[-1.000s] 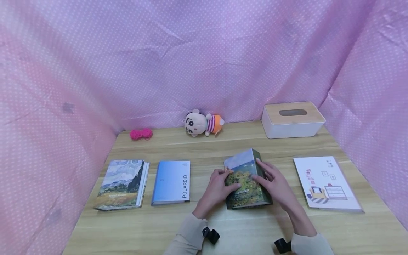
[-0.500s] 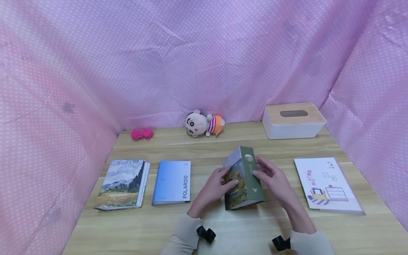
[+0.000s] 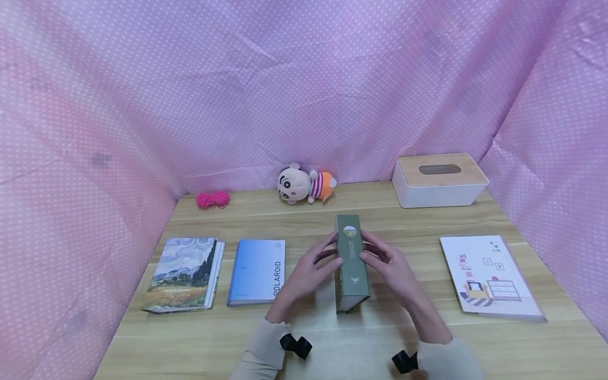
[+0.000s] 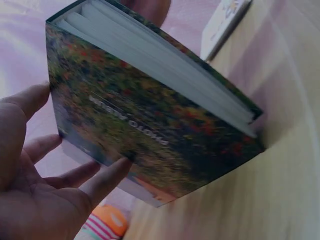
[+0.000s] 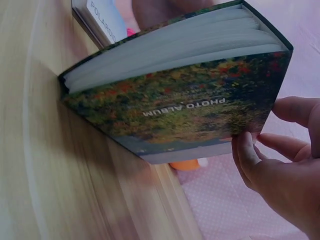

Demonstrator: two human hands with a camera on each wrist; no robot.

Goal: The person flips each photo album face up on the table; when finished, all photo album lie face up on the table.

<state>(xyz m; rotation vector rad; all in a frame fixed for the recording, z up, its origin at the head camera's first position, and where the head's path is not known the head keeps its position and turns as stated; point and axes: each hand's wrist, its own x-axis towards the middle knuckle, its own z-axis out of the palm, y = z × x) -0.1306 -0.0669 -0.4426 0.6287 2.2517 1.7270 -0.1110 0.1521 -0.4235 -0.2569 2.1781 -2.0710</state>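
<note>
Green-spined album (image 3: 351, 258) stands on edge between two hands

The album stands near the middle of the wooden table (image 3: 190, 343), spine up, its opening edge down on the tabletop. The head view looks onto the green spine (image 3: 351, 253) and gives little of the covers. The wrist views supply them: the left one shows the left cover (image 4: 155, 120), the right one the right cover (image 5: 175, 107), both flowery and lettered PHOTO ALBUM. Both also reveal the page ends (image 4: 150, 65), which face the person.

Its long axis runs away from the person, the near end slightly to the right; the spine's round picture sits at the far end. The left hand (image 3: 304, 274) sets fairly straight, spread fingertips against the left cover; the right hand (image 3: 398, 277) does likewise on the right cover. The album is thus steadied between the hands, neither wrapped around it.

To the left lie the blue POLAROID album (image 3: 256, 272), its near right corner overlapped by the left wrist, and a landscape-covered album (image 3: 180, 274). A white album (image 3: 491, 277) lies well apart on the right. Along the back are a pink bundle (image 3: 212, 199), a plush toy (image 3: 306, 184) on its side and a wood-topped tissue box (image 3: 439, 182), before a dotted pink curtain (image 3: 285, 105).
</note>
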